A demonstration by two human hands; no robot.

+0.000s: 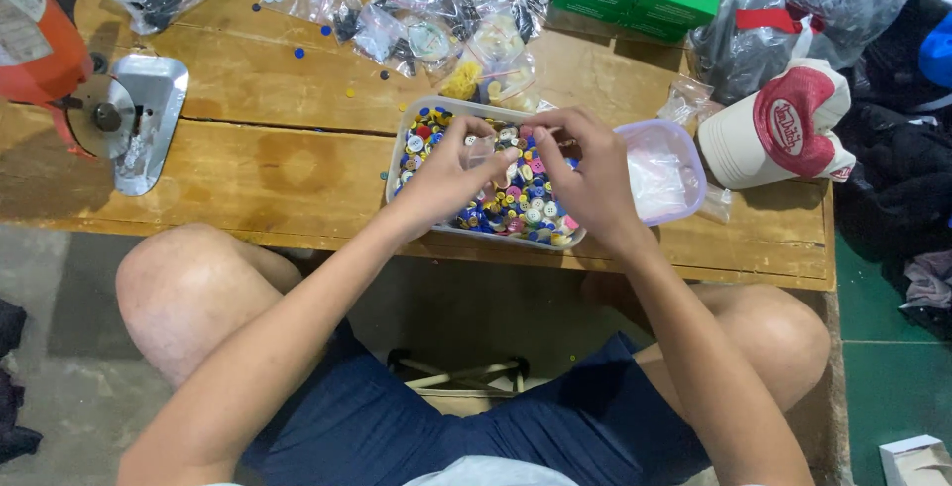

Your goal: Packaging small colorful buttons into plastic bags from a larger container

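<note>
A small clear bag (483, 152) is pinched, it seems, between left hand (446, 174) and right hand (585, 174) over the plastic tub (402, 144) (glossy mixed buttons (516, 210)); bare wooden table (248, 164) is left open leftward.

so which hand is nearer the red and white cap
Right. The right hand is over the tub of buttons, on the side toward the red and white cap; the left hand is farther left.
</note>
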